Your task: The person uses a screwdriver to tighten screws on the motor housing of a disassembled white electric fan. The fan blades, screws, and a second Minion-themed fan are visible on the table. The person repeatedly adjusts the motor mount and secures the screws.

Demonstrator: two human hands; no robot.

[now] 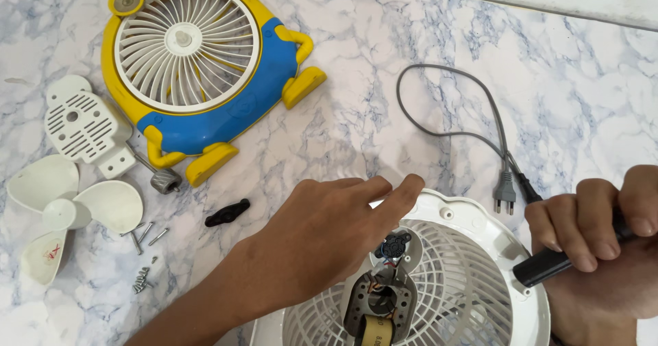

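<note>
So there's a round white plastic fan housing with a ribbed grille (473, 298) lying flat on the marble-patterned tabletop (356, 92), near the bottom edge, with its bare metal motor bracket and copper coil (379, 305) exposed in the middle. The left hand (322, 240) lies palm-down over the housing's upper left rim, fingers pressed together and stretched out flat toward the rim, not pinching anything. The right hand (603, 250) is curled tight around a black tool handle (548, 265) that points down-left, its end just over the housing's right rim.

Just beyond the housing sits a grey power cord with a two-pin plug (505, 194), looped loosely on the table. Further up on the left is a yellow and blue cartoon-shaped fan with a white grille (199, 65). Beside it lie a white vented back cover (86, 126), a white three-blade propeller (58, 212), a few loose screws (145, 240) and a small black plastic piece (227, 212).
</note>
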